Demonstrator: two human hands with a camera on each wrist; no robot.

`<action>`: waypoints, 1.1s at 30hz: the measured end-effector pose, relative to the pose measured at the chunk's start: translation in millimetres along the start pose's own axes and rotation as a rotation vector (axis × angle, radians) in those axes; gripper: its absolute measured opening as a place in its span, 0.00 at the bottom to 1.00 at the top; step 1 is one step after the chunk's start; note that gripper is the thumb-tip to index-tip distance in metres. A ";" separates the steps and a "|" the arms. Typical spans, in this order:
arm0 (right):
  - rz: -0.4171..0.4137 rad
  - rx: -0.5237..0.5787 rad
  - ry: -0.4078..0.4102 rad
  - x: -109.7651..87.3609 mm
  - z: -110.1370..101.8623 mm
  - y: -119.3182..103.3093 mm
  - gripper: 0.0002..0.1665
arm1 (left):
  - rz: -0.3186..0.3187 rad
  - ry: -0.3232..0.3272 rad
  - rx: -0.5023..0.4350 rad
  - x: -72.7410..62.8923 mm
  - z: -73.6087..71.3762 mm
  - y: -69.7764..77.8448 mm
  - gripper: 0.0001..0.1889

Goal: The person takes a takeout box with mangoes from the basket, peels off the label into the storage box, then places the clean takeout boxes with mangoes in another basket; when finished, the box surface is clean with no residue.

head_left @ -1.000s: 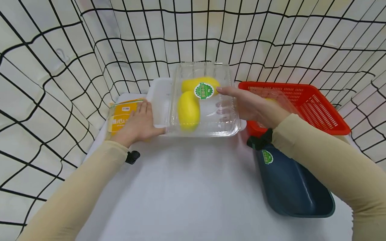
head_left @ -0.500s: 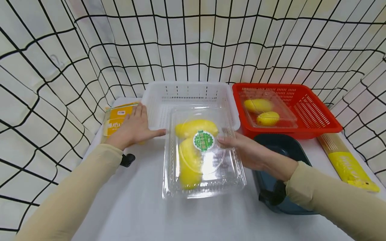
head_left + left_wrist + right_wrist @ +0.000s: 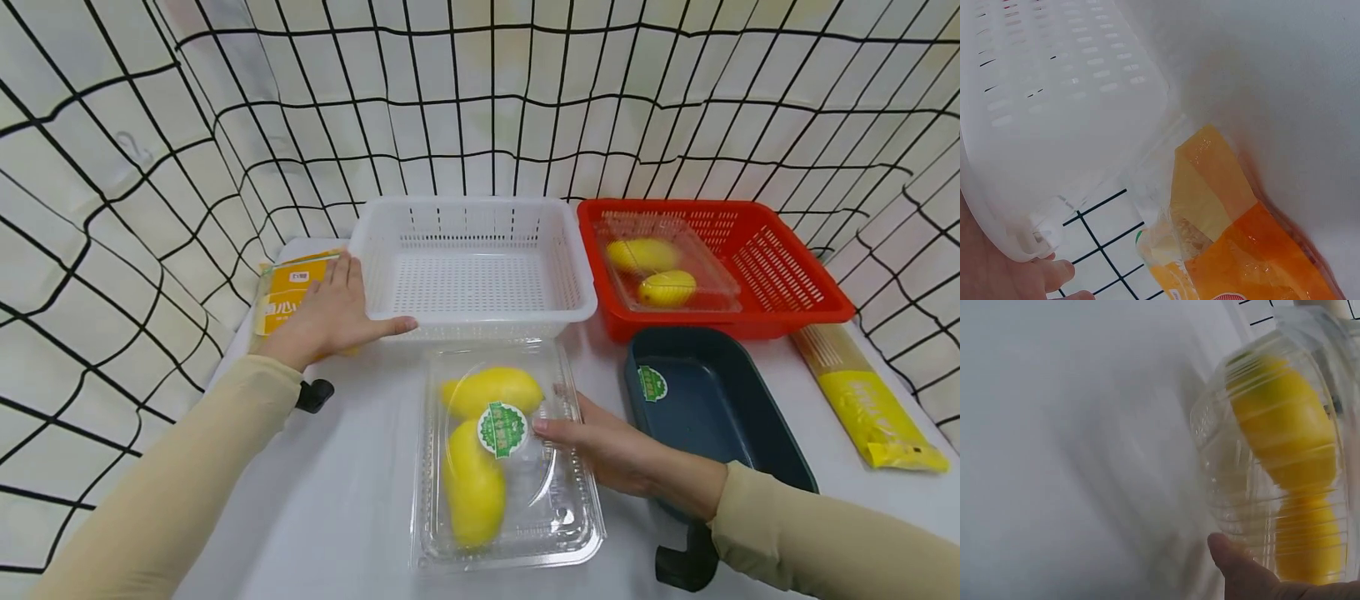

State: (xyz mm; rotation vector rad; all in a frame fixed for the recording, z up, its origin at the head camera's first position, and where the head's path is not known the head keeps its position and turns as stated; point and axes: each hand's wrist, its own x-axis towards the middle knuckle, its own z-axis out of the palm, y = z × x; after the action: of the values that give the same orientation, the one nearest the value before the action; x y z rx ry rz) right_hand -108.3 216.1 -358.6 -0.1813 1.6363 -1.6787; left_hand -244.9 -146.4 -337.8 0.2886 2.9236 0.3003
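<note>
My right hand (image 3: 607, 446) grips the right side of a clear plastic clamshell box (image 3: 536, 521), thumb on its lid beside a round green sticker (image 3: 502, 430). Two long yellow fruits, mango-like in shape, lie inside. In the right wrist view the box (image 3: 1229, 481) is tilted, with its shadow on the white surface beside it. My left hand (image 3: 337, 308) lies with straight fingers at the left end of a white plastic basket (image 3: 480, 319), thumb pointing along its front. An orange packet (image 3: 288, 292) is partly hidden behind that hand. In the left wrist view fingers (image 3: 1057, 275) show at the basket's rim.
Right of the white basket stands a red basket (image 3: 817, 317), with a clear box (image 3: 675, 267) of two yellow fruits in it. A dark blue bin (image 3: 720, 400) with a green sticker is in front. A yellow packet (image 3: 873, 417) lies far right. Black netting (image 3: 492, 100) surrounds the table.
My right hand has brought the clamshell box from over the white basket toward me, low over the front of the table. The left hand stays at the basket's left end.
</note>
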 end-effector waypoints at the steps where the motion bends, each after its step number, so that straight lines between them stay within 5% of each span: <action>1: 0.010 0.000 0.016 0.9 0.3 1.7 0.49 | -0.003 -0.002 0.000 -0.2 -0.2 0.1 0.76; 11: 0.090 -0.024 0.157 8.9 -5.4 10.6 0.51 | 0.001 -0.012 -0.018 -0.2 -0.9 0.6 0.76; 33: 0.123 -0.082 0.204 7.7 -3.9 13.2 0.52 | 0.012 0.067 -0.064 -5.5 5.7 1.0 0.70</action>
State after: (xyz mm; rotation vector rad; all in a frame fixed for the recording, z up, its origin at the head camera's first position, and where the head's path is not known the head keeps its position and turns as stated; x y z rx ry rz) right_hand -110.5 216.1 -374.2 0.0522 1.8292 -1.5802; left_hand -238.2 -145.5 -342.2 0.2914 2.9720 0.4117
